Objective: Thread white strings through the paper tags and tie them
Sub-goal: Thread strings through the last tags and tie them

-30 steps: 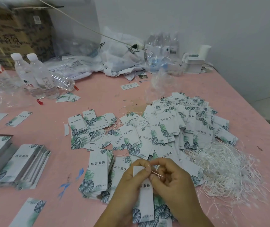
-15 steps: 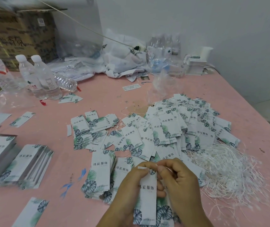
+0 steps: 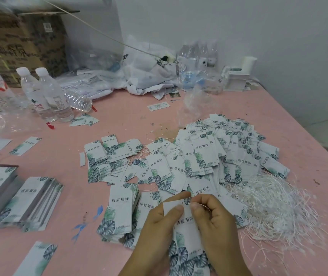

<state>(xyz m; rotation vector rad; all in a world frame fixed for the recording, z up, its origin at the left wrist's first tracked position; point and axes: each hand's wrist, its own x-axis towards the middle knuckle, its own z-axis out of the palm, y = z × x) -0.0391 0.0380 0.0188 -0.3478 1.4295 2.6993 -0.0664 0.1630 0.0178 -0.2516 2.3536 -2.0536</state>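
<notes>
Threading a string through 1 tag

Head view: left hand (image 3: 159, 222) pinches the tag (image 3: 185, 226) by its top edge above the counter (image 3: 119, 116); right hand (image 3: 213, 218), fingers curled, pinches a string (image 3: 204, 206) at the hole. Next, I judge: draw it through, then knot.

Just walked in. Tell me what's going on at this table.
A person is stringing paper tags. The left hand pinches the top of one tag while the right hand pinches a thin white string at the tag's upper edge. A pile of loose strings lies to the right, scattered tags beyond the hands, and neat stacks to the left on the pink table.
</notes>
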